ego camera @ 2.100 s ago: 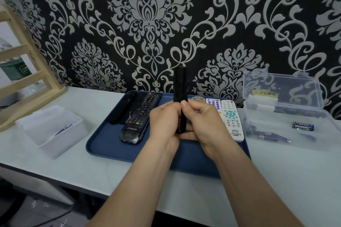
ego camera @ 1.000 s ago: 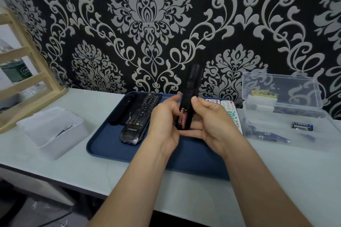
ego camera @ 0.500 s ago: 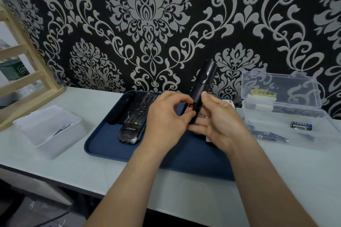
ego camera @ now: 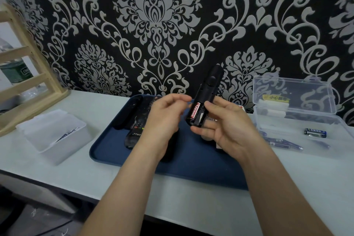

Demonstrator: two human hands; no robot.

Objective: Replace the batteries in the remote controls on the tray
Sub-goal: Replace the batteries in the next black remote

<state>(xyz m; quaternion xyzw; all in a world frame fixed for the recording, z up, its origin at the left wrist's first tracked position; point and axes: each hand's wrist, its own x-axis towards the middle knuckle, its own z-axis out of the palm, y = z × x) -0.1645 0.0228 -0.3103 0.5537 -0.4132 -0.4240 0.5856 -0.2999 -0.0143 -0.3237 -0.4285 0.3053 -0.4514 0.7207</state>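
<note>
Half a second ago our left hand had its fingertips at the open battery bay. Now it has drawn back to the left and is just clear of the slim black plastic remote control. Its fingers are curled, with thumb and forefinger close together, and we cannot tell whether they pinch anything. The remote leans further to the right than before and is held above the dark blue plastic tray. Our right hand grips it as it did, fingers wrapped behind the lower body and thumb pressed on its right edge.

In the bay we count one red-and-white cylindrical battery in the left slot, and the slot beside it looks bare. On the tray we count two dark remotes, a plain black stick-shaped remote and a black button remote in clear wrap, lying side by side. A sliver of a white remote shows behind our right hand.

There is one clear plastic box with its lid raised on the right. It holds one lone blue battery and a cluster of blue batteries too blurred to count. One frosted white plastic tub sits on the left.
</note>
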